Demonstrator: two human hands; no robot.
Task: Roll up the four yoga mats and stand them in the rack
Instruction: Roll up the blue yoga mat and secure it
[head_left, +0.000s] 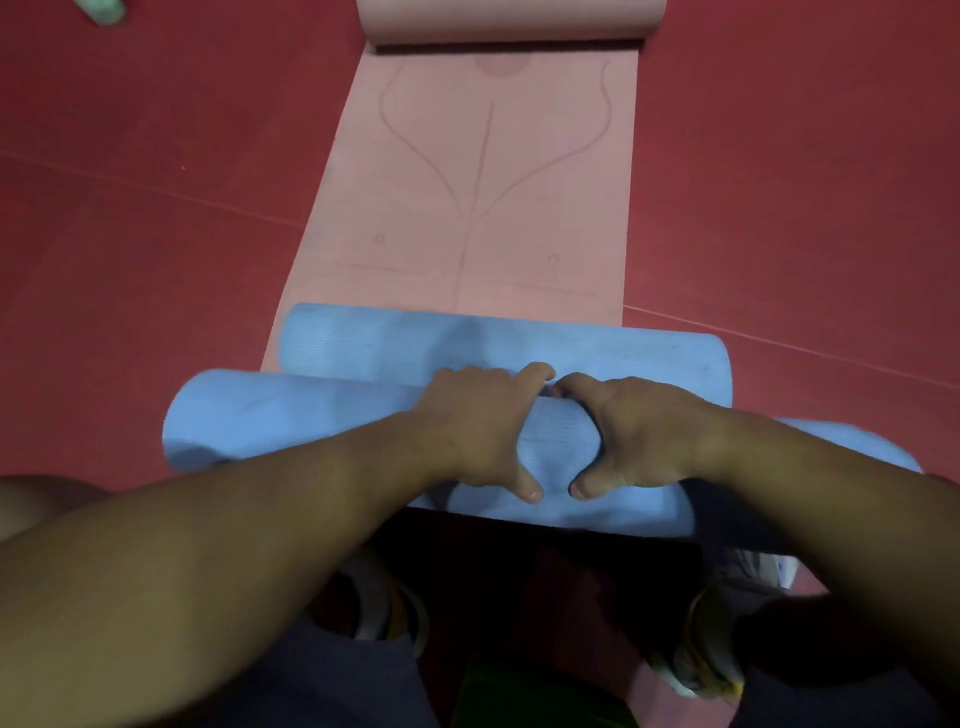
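Blue mat (311, 410): near centre, part-rolled, on red floor (156, 234). Left hand (478, 431) & right hand (639, 436): side by side, fingers curled over roll, gripping. Pink mat (467, 182): unrolled beyond, far end curled. Green obj (101, 10): far left. Shoes (706, 644): near.

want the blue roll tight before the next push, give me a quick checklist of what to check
1. Both hands on the blue mat: ok, left hand and right hand grip mid-roll.
2. Roll ends even: not ok, its left end sticks out past the flat part.
3. Flat part left to roll: ok, a short stretch.
4. Pink mat underneath: not ok, part unrolled, in the path.
5. Rack: cannot tell, out of view.
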